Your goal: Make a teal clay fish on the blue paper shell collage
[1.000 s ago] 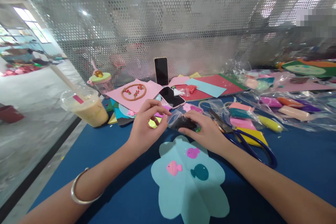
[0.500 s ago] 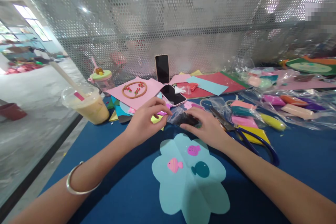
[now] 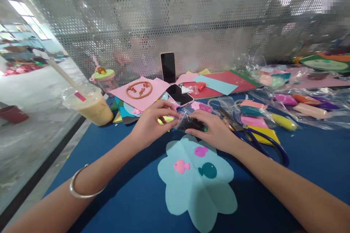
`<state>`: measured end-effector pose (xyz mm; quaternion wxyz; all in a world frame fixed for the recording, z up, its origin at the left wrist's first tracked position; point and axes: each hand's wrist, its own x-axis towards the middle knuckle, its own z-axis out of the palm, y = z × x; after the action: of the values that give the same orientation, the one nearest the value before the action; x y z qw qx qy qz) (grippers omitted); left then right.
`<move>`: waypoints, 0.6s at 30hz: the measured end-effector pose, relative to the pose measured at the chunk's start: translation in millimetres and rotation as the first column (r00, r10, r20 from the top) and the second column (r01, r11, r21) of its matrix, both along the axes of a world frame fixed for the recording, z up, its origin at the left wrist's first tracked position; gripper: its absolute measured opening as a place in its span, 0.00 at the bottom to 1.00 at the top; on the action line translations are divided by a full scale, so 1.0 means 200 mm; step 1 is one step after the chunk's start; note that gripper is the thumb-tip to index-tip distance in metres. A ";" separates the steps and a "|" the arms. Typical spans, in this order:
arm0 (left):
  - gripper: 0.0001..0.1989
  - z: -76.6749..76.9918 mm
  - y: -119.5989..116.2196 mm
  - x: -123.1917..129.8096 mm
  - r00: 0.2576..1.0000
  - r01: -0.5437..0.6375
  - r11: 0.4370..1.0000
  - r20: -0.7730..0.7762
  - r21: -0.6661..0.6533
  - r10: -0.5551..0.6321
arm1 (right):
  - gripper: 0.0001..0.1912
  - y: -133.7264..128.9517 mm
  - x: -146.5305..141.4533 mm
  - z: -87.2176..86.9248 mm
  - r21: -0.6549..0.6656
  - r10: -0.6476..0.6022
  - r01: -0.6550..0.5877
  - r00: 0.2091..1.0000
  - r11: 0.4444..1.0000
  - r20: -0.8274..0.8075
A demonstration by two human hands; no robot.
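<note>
A small clear bag with black clay (image 3: 193, 123) is held between both hands, just beyond the light-blue flower-shaped paper (image 3: 201, 196). My left hand (image 3: 155, 122) pinches the bag's left edge between thumb and fingertips. Thumb and fingers of my right hand (image 3: 209, 127) are closed round the black part. On the flower paper lie a striped pink fish (image 3: 181, 166), a purple fish (image 3: 201, 151) and a teal fish (image 3: 208, 170).
Scissors (image 3: 240, 125) with blue handles and several clay packs (image 3: 254, 111) lie right of my right hand. Behind are a phone lying flat (image 3: 179, 94), an upright phone (image 3: 168, 67) and pink paper (image 3: 131, 100). A drink cup (image 3: 90, 107) stands at left.
The view has shifted slightly, so most things sit a little higher. Both hands stay at the bag, and more of its left end shows between them.
</note>
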<state>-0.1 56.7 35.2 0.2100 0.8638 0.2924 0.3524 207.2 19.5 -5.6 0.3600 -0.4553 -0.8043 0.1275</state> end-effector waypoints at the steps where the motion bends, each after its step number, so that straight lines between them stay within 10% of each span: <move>1: 0.04 0.00 0.00 0.00 1.000 0.000 1.000 0.010 -0.013 0.000 | 0.15 0.00 0.00 0.00 -0.002 0.011 -0.011 1.000 1.000 0.001; 18: 0.06 -0.02 -0.04 0.03 0.996 -0.054 0.991 0.080 0.124 0.044 | 0.13 -0.01 -0.01 0.01 -0.022 0.045 -0.045 0.999 0.999 -0.021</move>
<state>5.1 49.4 31.7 0.1575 0.8537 0.2823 0.4083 204.8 17.9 -4.1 0.3601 -0.4399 -0.8090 0.1493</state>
